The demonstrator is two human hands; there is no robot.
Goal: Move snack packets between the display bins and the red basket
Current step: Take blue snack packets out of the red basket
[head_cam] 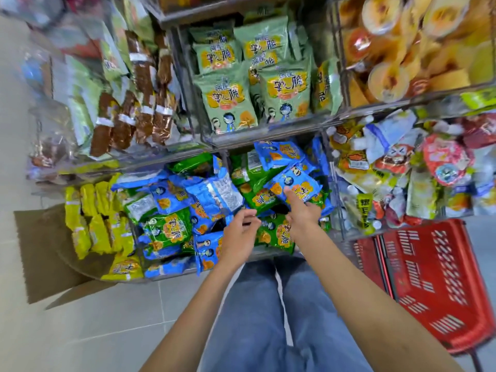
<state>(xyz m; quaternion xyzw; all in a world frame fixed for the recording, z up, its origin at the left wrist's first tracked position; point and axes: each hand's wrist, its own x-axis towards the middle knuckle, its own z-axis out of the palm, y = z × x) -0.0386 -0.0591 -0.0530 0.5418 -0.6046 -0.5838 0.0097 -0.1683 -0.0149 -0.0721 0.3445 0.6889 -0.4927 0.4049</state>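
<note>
Display bins (268,136): right hand (302,216) touches blue packet (294,182) (left hand (239,232) curled).

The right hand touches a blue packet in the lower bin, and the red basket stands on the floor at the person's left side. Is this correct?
Not fully. In the head view the red basket stands on the floor at the person's right side, not left. The right hand does touch a blue packet in the lower bin.

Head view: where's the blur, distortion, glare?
Head view: top-left packets smeared by blur; pale green packets, left hand and right hand sharp; wide-angle bends the shelf rail; slight glare on wrapped cakes; even light, soft shadows.
</note>
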